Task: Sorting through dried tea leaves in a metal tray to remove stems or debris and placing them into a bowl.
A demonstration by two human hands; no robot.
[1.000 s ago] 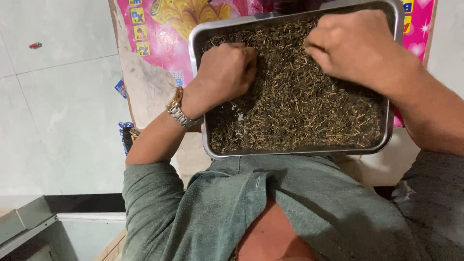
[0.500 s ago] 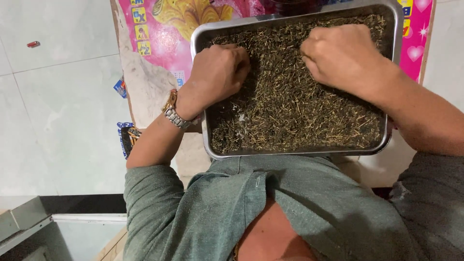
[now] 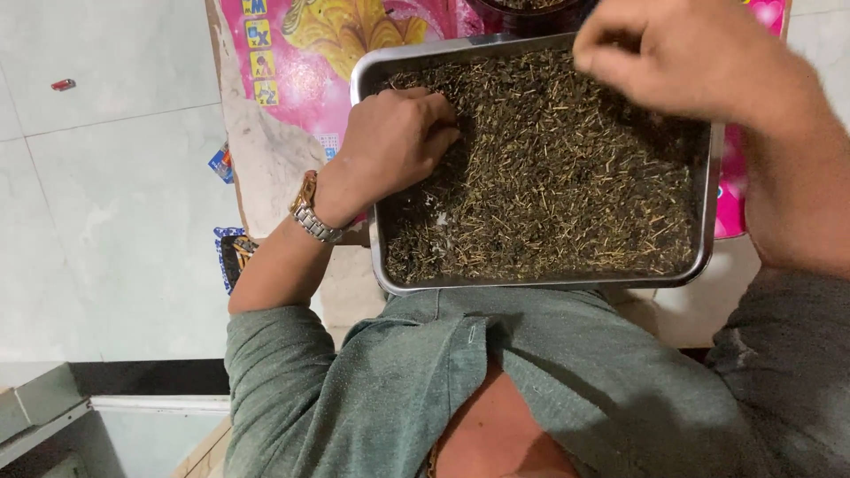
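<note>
Two hands at work over one steel tray (image 3: 713,221), which sits on a pink printed sheet (image 3: 292,62) on the low counter just ahead of my chest. Tray is filled edge to edge with dried leaf-and-stem bits (image 3: 567,195), dark olive, loose, stalky.

Left hand (image 3: 394,142): curled, knuckles up, fingertips pressed into the bits at the tray's left side; closed loosely on the material, though whether it actually holds a pinch I cannot tell. Metal watch (image 3: 310,212) on that wrist, just outside the tray's left rim.

Right hand (image 3: 682,53): raised above the tray's far right corner, fingers bunched together as in a pinch; blurred, so contents cannot be read.

Hands well apart, one at each side of the tray.

Judgement: sorting step, picking through the bits by hand. Next pick calls for a light pinch and shallow raking, keeping the material inside the low rim. A dark bowl (image 3: 531,9) stands just beyond the tray's far edge.
</note>
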